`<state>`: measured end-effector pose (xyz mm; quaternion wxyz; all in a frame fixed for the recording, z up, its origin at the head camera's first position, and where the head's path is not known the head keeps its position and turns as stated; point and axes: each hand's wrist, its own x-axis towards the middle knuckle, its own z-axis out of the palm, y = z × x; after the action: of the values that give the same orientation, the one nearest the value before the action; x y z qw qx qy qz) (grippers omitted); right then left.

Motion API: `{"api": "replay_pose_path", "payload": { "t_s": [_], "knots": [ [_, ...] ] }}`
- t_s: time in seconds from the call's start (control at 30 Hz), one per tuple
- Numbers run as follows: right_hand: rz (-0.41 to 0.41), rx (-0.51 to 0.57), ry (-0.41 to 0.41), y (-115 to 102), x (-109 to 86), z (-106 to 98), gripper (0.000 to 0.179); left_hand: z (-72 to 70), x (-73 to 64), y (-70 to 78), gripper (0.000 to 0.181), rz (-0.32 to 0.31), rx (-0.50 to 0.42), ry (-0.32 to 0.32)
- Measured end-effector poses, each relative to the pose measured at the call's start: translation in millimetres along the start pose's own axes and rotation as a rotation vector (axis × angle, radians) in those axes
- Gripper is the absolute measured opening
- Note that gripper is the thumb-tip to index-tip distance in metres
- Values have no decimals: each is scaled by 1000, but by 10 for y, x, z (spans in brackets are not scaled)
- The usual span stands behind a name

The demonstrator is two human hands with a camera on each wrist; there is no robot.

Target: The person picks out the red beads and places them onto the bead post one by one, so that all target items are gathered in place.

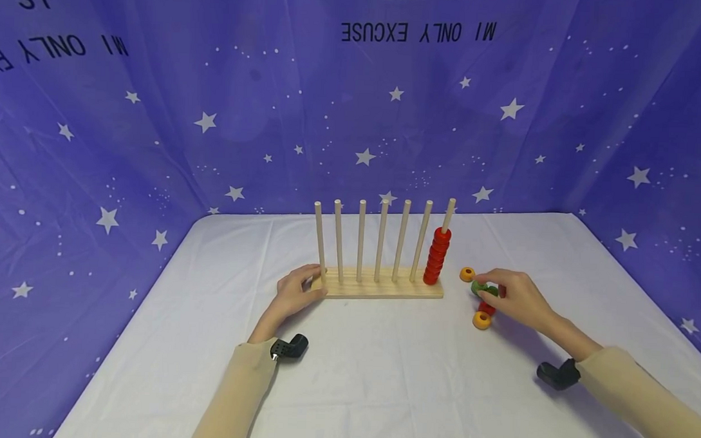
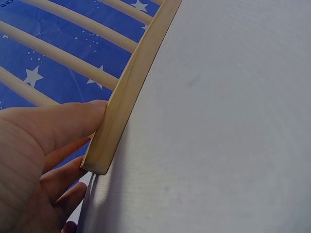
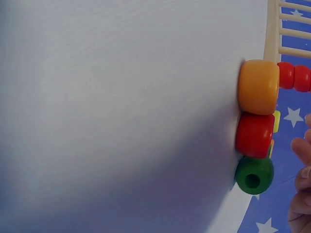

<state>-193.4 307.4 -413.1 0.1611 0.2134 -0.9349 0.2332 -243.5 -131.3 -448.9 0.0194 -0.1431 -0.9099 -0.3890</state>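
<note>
A wooden peg rack [image 1: 377, 288] with several upright pegs stands on the white table. Its left end is held by my left hand [image 1: 297, 289], thumb along the front edge of the base [image 2: 121, 92]. Red beads [image 1: 437, 255] are stacked on the rightmost peg. To the right of the rack, my right hand [image 1: 518, 297] pinches a green bead [image 1: 479, 288] between thumb and index finger. Below it lie a second green bead [image 3: 254, 174], a red bead [image 3: 254, 136] and an orange-yellow bead [image 3: 258, 87] in a row. The right wrist view cuts off the fingertips.
Another orange-yellow bead [image 1: 467, 274] lies between the rack and my right hand. A blue-purple curtain [image 1: 354, 116] with white stars rises behind the table [image 1: 380, 375]. Each wrist carries a small black camera [image 1: 558, 374].
</note>
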Motion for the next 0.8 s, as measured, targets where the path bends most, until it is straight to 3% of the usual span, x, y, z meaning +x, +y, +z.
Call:
{"api": "replay_pose_path", "payload": {
  "t_s": [0.8],
  "knots": [
    [-27,53,-134,128,-165,-58,28,8,1,-16,50,0,19,-3]
  ]
}}
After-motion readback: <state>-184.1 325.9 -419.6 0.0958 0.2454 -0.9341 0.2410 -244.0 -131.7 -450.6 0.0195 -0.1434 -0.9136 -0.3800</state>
